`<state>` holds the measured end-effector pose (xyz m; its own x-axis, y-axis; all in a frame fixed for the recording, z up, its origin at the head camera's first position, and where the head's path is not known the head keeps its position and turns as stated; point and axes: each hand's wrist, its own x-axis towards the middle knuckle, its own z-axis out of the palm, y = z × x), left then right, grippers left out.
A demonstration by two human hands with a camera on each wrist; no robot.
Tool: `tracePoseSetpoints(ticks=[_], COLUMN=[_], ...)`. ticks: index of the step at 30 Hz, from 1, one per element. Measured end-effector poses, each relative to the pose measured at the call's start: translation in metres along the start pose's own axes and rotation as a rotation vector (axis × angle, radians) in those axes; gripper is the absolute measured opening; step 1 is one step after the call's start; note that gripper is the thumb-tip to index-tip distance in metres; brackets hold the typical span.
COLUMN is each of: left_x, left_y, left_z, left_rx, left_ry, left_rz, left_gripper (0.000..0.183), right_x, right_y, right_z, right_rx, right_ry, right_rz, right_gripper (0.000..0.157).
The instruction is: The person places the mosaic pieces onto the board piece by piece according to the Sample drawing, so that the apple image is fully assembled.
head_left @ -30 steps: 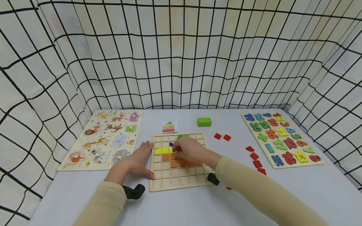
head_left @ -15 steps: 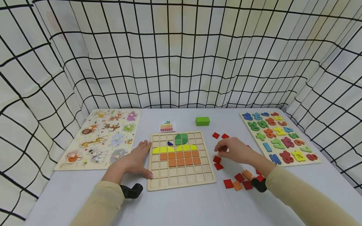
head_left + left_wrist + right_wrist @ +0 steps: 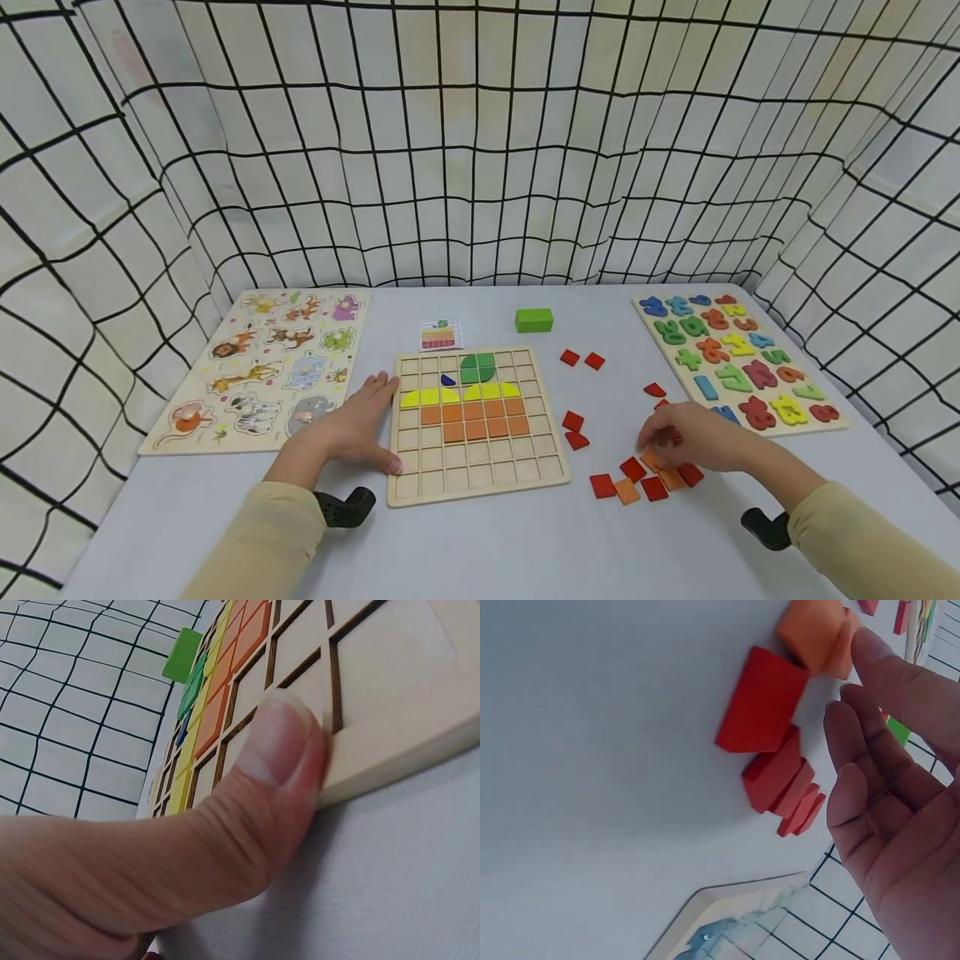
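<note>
My left hand [image 3: 351, 432] lies at the left edge of a wooden grid board [image 3: 480, 479], fingers spread. In the left wrist view its thumb [image 3: 281, 742] rests on the board's rim. The grid holds yellow pieces [image 3: 491, 391], two rows of orange squares [image 3: 476, 429], a green leaf shape [image 3: 477, 367] and a small blue piece [image 3: 447, 380]. My right hand [image 3: 693, 435] hovers over loose tiles on the right, fingers loosely bent. An orange tile [image 3: 844, 649] is at its thumb tip; whether they touch, I cannot tell. A red tile [image 3: 761, 701] lies nearby.
More red tiles [image 3: 573, 421] are scattered right of the board. A pattern card [image 3: 441, 334] and a green block [image 3: 534, 320] stand behind it. An animal puzzle [image 3: 262, 400] is at left, a number puzzle [image 3: 750, 358] at right. Black netting surrounds the table.
My right hand has moved from the board to the right, past the upper red tiles, and down to the loose orange and red tiles. The left hand has stayed on the board's edge.
</note>
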<state>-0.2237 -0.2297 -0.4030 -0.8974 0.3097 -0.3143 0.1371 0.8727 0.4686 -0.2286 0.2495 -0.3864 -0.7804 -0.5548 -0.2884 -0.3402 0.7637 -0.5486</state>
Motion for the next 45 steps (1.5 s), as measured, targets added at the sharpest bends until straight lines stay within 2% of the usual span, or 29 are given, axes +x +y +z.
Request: tracePoseSetpoints(ticks=[11,21,30,34,41,45], left_x=[0.001,0.0,-0.002,-0.002,-0.001,-0.002], left_y=[-0.001,-0.001,0.0,-0.001,-0.001,0.0], left_z=[0.0,-0.001,-0.002,-0.001,0.0,-0.001], left_rx=[0.0,-0.001,-0.014,-0.017,-0.016,-0.019], left_ry=[0.008,0.015,0.003,0.001,-0.005,-0.006], left_rz=[0.002,0.007,0.008,0.008,-0.006,-0.007], left_gripper=[0.13,0.129,0.128,0.128,0.128,0.127], right_x=[0.007,0.023,0.037,0.052,0.087,0.109], right_y=[0.007,-0.005,-0.018,-0.032,-0.069,-0.097], right_z=[0.005,0.009,0.008,0.008,0.018,0.028], right_rx=[-0.063,-0.1,-0.11,-0.092,-0.047,-0.014], right_ry=[0.036,0.087,0.171,0.201,0.214,0.188], right_rz=[-0.021,0.03,-0.003,-0.032,-0.141,-0.11], right_gripper=[0.018,0.018,0.016,0.015,0.014,0.011])
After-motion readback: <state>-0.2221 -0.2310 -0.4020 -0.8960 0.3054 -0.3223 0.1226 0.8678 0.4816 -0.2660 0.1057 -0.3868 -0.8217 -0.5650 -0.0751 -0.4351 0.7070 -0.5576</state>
